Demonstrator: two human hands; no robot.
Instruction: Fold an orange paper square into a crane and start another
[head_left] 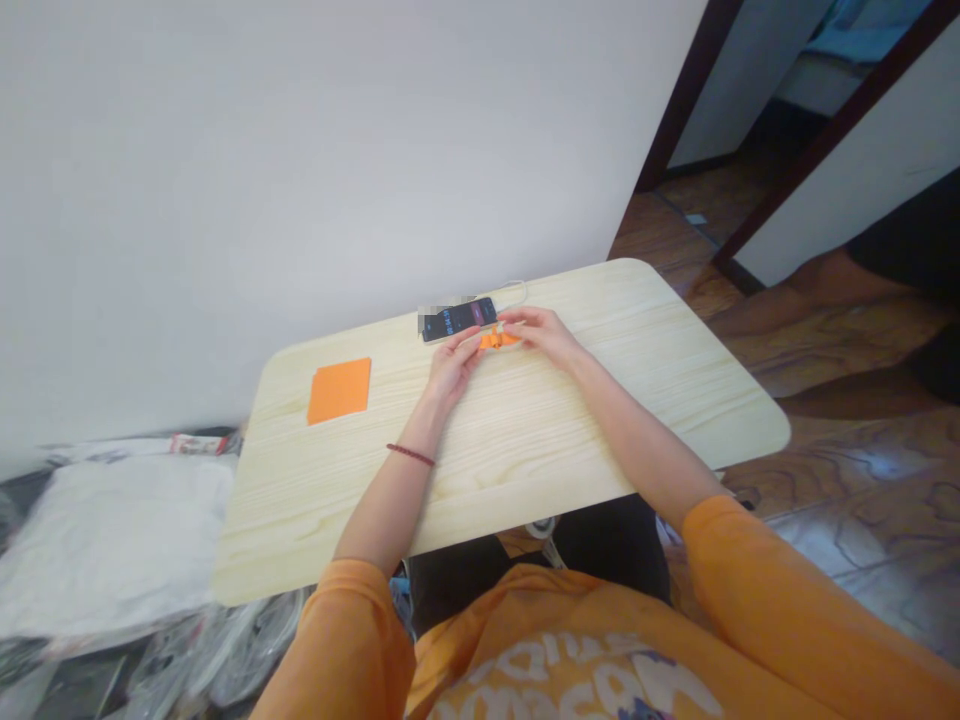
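Between my two hands is a small folded orange paper piece (496, 340), shaped somewhat like a bow with a raised middle. My left hand (454, 362) pinches its left end. At the other end the fingers of my right hand (546, 335) are closed on its right tip. Just behind the paper lies a phone (459, 320) with a lit dark screen, close to my fingertips. To the left, a stack of square orange paper (339, 391) rests flat on the table.
The pale wood-grain table (525, 440) stands against a white wall (337, 150). A white cable (517, 292) runs from the phone. Left of the table lie white plastic packages (127, 530). At the right, another person's legs (832, 395) show near a doorway.
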